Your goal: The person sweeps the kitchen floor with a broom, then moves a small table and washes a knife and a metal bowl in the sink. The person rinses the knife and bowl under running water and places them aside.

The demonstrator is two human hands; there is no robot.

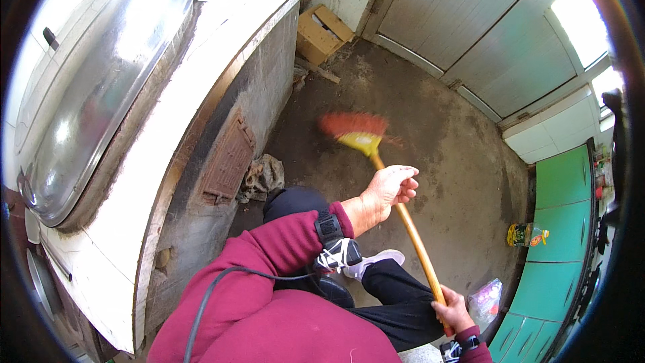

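Observation:
A broom with a wooden handle [422, 252], a yellow neck [363, 142] and blurred red bristles [346, 124] slants across the floor in front of me. My left hand [388, 191] is curled over the upper part of the handle as seen here, close to the bristle end; part of its grip is hidden. Lower down, my right hand [455, 310] is closed around the handle near its butt end, beside my dark-trousered leg. The bristles are low over the dark floor [443, 141].
A tiled counter [195, 94] with a large metal lid [114, 74] runs along the left. A cardboard box [324, 32] sits by the far wall, near a door [470, 20]. Green cabinets [561, 228], an oil bottle [526, 234] and a plastic bag [485, 300] are at right.

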